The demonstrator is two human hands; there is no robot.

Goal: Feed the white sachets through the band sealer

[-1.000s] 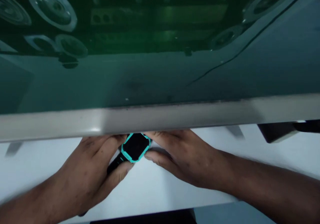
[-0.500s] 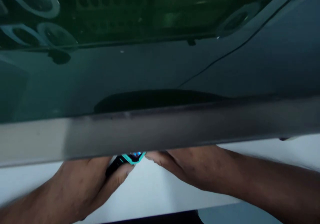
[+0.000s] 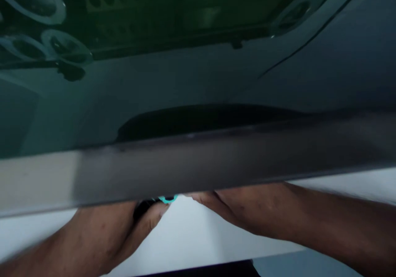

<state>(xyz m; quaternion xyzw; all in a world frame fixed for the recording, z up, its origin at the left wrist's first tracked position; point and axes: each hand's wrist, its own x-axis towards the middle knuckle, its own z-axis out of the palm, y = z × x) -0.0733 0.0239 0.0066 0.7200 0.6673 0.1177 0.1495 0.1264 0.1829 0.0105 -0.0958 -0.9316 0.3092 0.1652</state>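
My left hand (image 3: 145,227) comes in from the lower left and holds a smartwatch (image 3: 168,199) with a teal rim and a black strap. Its thumb lies along the near side of the strap, while its other fingers are hidden behind the pale ledge. Only a small part of the watch shows below that ledge. From the right, my right hand (image 3: 222,200) reaches in, its thumb side close to the watch. Its fingertips are covered by the ledge, so I cannot tell whether they touch the watch.
A grey-beige ledge (image 3: 173,167) crosses the whole view above my hands. Beyond its edge lies a dark, glossy green panel (image 3: 173,83) with reflections of round shapes and a thin cable. A white surface (image 3: 188,240) is below my hands, with a dark shape (image 3: 216,268) at the bottom edge.
Less of the watch shows now, and its lit screen has slipped behind the ledge. The ledge appears slightly lower at the left. Both hands stay in nearly the same place.
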